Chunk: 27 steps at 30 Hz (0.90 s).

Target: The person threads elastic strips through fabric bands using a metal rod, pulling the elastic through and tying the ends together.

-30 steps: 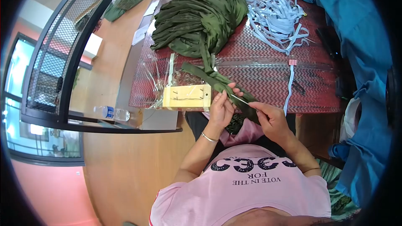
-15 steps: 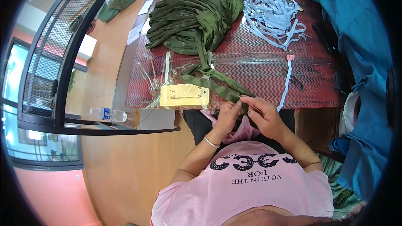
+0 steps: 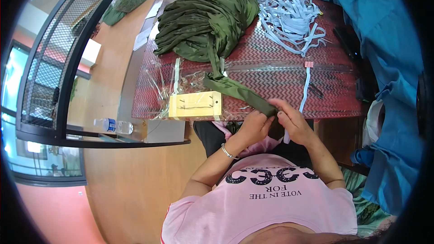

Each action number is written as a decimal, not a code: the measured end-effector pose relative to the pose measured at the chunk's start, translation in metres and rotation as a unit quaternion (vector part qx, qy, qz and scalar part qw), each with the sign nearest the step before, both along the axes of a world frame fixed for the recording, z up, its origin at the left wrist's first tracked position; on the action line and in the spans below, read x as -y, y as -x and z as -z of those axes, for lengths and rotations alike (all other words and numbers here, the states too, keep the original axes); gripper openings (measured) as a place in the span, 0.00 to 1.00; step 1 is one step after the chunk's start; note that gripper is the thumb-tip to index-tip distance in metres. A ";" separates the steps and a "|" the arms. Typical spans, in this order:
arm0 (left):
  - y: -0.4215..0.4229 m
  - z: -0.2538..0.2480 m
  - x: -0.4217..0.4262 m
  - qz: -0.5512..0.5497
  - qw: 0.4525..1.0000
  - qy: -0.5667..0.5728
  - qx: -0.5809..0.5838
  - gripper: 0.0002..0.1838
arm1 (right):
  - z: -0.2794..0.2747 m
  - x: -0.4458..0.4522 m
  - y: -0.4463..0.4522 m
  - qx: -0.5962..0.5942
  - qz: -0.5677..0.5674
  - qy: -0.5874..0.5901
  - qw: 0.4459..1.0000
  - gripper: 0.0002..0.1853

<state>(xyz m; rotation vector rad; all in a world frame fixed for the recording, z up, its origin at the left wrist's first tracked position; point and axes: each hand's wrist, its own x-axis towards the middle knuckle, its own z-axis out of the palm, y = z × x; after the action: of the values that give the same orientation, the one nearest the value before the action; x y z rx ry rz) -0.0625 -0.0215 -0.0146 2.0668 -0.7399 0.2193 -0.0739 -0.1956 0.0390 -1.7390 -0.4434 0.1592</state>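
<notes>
A long green fabric strip (image 3: 242, 92) runs from a large gathered heap of green fabric (image 3: 203, 18) to the table's front edge. My left hand (image 3: 255, 126) is closed on the strip's near end. Beside it, my right hand (image 3: 291, 119) pinches the same end, thumb toward the left hand. A short piece of pale tape hangs below my right hand. Left of the strip lies a yellow wooden block (image 3: 195, 104) with nails in it. A pale blue tape (image 3: 305, 91) runs down from a pink clip (image 3: 308, 64) on the table.
A tangled pile of pale blue tape (image 3: 291, 18) lies at the back right of the red patterned table (image 3: 266, 70). Blue cloth (image 3: 389, 63) hangs along the right side. A black mesh frame (image 3: 68, 58) and plastic bottles (image 3: 113, 125) are at the left. Small scissors (image 3: 315, 90) lie near the clip.
Both hands have come close together at the strip's end and shifted slightly right. The strip now lies flatter and straighter. The whole view has shifted a little.
</notes>
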 end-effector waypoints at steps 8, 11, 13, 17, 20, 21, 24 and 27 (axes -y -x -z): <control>0.000 -0.031 0.005 0.125 0.982 -0.118 -0.073 0.11 | 0.027 0.017 0.004 -0.125 0.022 -0.094 0.987 0.15; -0.023 -0.020 -0.007 0.026 0.945 0.165 -0.282 0.12 | 0.024 0.021 0.009 -0.102 0.065 -0.108 0.987 0.15; -0.039 -0.015 -0.018 -0.018 0.870 0.312 -0.383 0.13 | 0.022 0.019 0.014 -0.084 0.082 -0.120 0.986 0.16; -0.047 -0.026 -0.010 -0.007 0.860 0.331 -0.387 0.08 | 0.008 0.008 0.017 -0.115 0.109 -0.118 0.980 0.18; -0.045 -0.014 0.002 0.029 0.831 0.378 -0.407 0.08 | 0.006 0.008 0.014 -0.130 0.109 -0.189 0.967 0.18; -0.042 -0.015 0.004 0.037 0.813 0.397 -0.425 0.08 | 0.008 0.009 0.013 -0.125 0.106 -0.232 0.959 0.18; -0.031 -0.018 0.016 0.010 0.808 0.353 -0.471 0.05 | 0.014 0.009 0.013 -0.085 0.128 -0.208 0.966 0.18; -0.021 -0.013 0.026 0.075 0.883 0.196 -0.420 0.06 | 0.009 0.001 0.013 -0.069 0.162 -0.217 0.960 0.15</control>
<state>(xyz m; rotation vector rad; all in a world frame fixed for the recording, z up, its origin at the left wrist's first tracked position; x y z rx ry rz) -0.0410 -0.0471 -0.0019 1.4831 -0.2686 -0.5539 -0.0867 -0.1964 0.0300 -1.3324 -0.0754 -0.0501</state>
